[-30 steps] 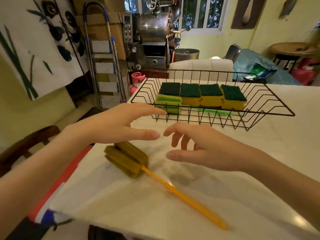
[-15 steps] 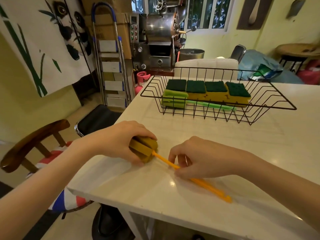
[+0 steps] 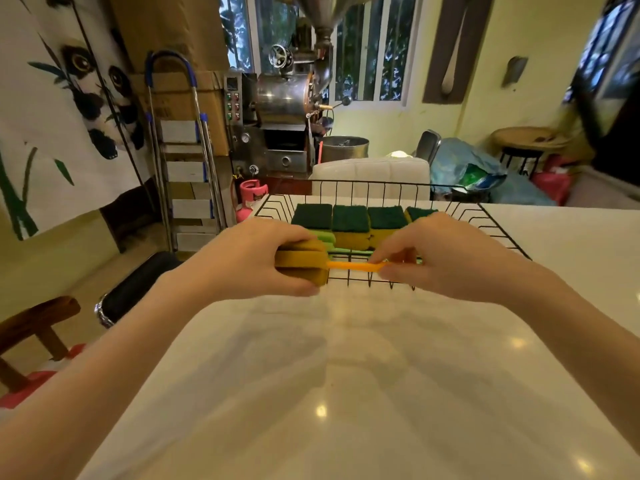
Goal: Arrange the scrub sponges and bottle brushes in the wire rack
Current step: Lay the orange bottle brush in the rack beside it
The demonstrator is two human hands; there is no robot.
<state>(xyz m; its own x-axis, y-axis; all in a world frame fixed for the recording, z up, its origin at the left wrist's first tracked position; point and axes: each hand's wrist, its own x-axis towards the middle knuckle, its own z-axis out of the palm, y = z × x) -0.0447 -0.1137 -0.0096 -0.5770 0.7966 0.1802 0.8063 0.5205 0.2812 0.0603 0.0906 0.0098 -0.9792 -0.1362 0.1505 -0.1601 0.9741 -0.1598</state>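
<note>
An orange bottle brush [image 3: 349, 265] with a mustard sponge head is held level just in front of the black wire rack [image 3: 491, 223]. My left hand [image 3: 249, 261] grips the sponge head; my right hand [image 3: 446, 258] pinches the orange handle. Inside the rack, several scrub sponges [image 3: 349, 225] with dark green tops stand in a row; the leftmost has a green body, the others yellow. A green bottle brush [image 3: 346, 251] lies in the rack in front of them, mostly hidden by my hands.
The rack rests on a glossy white table [image 3: 346, 393]. Beyond the table's far edge stand a white chair back [image 3: 370, 174], a metal machine [image 3: 284, 109] and a stepladder [image 3: 183, 157]. A wooden chair [image 3: 34, 323] and a black stool [image 3: 138, 285] are at the left.
Both hands came down on the orange brush lying on the table, gripped its head and handle, then lifted it up and forward to the rack's front edge.
</note>
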